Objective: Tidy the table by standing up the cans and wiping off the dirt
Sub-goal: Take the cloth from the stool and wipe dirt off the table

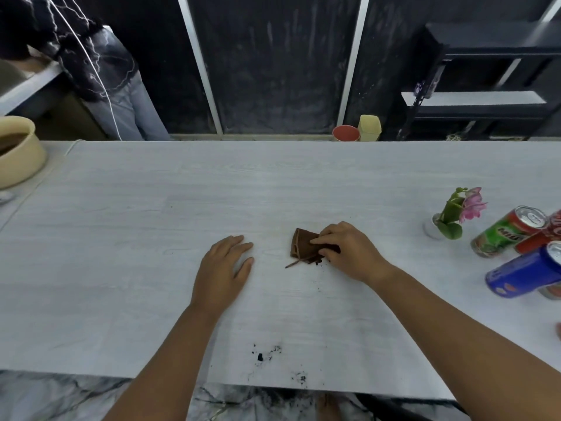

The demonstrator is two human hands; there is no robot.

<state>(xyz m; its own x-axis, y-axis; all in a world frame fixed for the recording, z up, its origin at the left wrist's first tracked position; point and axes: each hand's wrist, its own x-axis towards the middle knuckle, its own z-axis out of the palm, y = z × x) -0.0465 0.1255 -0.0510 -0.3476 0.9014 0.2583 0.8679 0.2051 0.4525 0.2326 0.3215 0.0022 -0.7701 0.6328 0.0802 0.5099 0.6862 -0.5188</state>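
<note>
At centre frame the right hand (349, 253) curls its fingers over a brown cloth (303, 243) on the white table (121, 238), while the left hand (224, 265) lies flat and empty beside it. Black dirt specks (261, 357) sit at lower centre near the table's edge. A green Milo can (504, 232), a red can (534, 243) and a blue can (522, 275) cluster at far right.

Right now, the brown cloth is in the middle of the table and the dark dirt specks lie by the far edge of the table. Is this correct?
Not quite. The dark dirt specks lie by the near edge of the table, not the far edge; only a few crumbs sit beside the cloth. The head view shows this. The brown cloth is in the middle of the table, as you say.
</note>
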